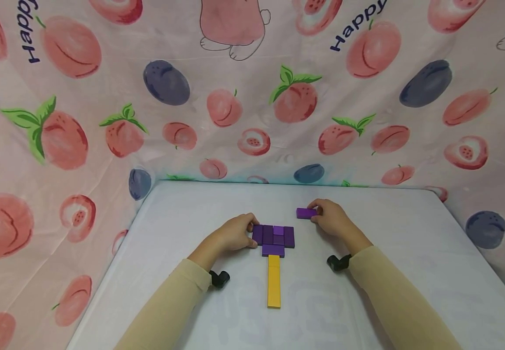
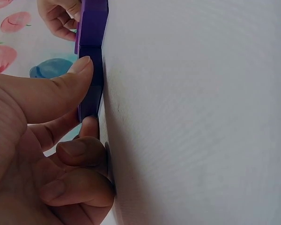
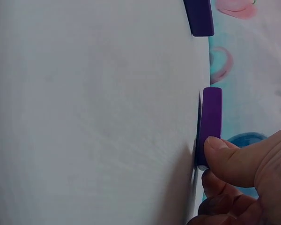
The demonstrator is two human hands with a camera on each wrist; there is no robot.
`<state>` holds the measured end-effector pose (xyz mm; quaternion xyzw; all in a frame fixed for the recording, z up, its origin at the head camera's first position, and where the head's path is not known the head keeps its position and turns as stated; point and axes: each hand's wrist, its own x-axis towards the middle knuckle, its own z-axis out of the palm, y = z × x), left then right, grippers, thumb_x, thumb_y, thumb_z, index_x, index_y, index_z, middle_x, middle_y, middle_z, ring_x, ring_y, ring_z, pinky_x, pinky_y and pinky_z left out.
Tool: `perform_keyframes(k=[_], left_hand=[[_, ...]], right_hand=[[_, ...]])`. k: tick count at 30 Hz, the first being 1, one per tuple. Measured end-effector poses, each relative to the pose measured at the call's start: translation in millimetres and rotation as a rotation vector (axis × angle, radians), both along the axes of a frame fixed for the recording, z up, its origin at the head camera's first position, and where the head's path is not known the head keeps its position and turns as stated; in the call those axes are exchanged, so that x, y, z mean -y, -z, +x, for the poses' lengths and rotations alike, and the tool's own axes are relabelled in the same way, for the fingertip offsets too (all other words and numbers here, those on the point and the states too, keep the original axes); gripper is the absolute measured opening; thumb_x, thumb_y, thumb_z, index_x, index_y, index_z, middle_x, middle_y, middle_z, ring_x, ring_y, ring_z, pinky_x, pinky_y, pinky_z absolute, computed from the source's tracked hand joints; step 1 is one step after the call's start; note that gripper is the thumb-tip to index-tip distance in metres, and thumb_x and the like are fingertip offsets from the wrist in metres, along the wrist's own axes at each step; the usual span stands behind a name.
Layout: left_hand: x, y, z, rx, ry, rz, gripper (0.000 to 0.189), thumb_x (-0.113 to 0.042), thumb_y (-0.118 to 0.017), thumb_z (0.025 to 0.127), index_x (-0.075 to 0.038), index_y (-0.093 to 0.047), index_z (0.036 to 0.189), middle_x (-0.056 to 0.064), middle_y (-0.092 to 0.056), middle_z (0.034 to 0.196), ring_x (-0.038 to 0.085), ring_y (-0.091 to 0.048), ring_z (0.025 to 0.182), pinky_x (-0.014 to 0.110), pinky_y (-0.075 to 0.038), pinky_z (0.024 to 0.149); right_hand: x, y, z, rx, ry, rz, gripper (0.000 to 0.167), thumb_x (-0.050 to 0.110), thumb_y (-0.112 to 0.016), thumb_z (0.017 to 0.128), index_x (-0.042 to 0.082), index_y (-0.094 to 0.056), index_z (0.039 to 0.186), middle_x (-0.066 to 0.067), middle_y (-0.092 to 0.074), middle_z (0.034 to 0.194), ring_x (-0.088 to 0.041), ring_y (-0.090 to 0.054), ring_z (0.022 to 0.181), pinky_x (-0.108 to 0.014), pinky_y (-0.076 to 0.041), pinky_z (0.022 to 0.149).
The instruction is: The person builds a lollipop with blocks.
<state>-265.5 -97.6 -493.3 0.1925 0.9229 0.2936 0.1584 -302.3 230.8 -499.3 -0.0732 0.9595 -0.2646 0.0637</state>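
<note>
Between the right thumb and fingers, my right hand (image 1: 332, 218) pinches one end of a purple block (image 1: 304, 213), above and right of a flat arrangement of blocks. Its free end points left in the head view; in the right wrist view the purple block (image 3: 211, 110) has a gap from the dark block (image 3: 200, 18). My left hand (image 1: 235, 232) pinches the leftmost dark purple block (image 1: 257, 235) of the arrangement, thumb on its near side. Beside that stand several purple blocks (image 1: 268, 235), with a crosswise purple block (image 1: 273, 251) below and a yellow strip (image 1: 274, 284) under it.
A white tabletop (image 1: 313, 311) lies under everything. Behind it and at the sides hangs a fruit-printed cloth (image 1: 278, 170). Black wrist devices (image 1: 220, 279) stick out by both sleeves, close to the table.
</note>
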Motion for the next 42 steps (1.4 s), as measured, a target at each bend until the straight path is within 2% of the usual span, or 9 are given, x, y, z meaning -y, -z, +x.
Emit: perform_keyframes(k=[7,27,42], left_hand=[[-0.1,-0.3,0.0,0.009,-0.003,-0.005,0.054,-0.023,-0.091,0.087,-0.014,-0.063,0.132,0.002,-0.061,0.109,0.021,-0.057,0.101,0.042,-0.048,0.099],[0.1,-4.1,1.7,0.016,-0.004,-0.005,0.055,-0.023,-0.091,0.087,-0.013,-0.063,0.134,0.002,-0.061,0.110,0.022,-0.057,0.101,0.042,-0.049,0.099],[0.0,-0.8,-0.3,0.012,0.001,-0.014,0.055,-0.023,-0.091,0.088,-0.013,-0.063,0.134,0.002,-0.060,0.110,0.021,-0.057,0.102,0.042,-0.048,0.100]], right_hand=[[5,0.5,1.1,-0.009,0.010,-0.008,0.030,0.012,-0.070,0.103,0.011,-0.069,0.132,-0.014,-0.064,0.108,-0.030,-0.058,0.100,-0.047,-0.050,0.091],[28,-5.3,4.8,-0.029,-0.032,-0.033,0.030,0.012,-0.073,0.100,0.010,-0.072,0.130,-0.011,-0.065,0.104,-0.027,-0.057,0.095,-0.040,-0.047,0.084],[42,-9.3,7.2,-0.020,-0.045,-0.056,0.030,0.012,-0.072,0.100,0.011,-0.072,0.130,-0.010,-0.064,0.099,-0.026,-0.056,0.091,-0.038,-0.046,0.082]])
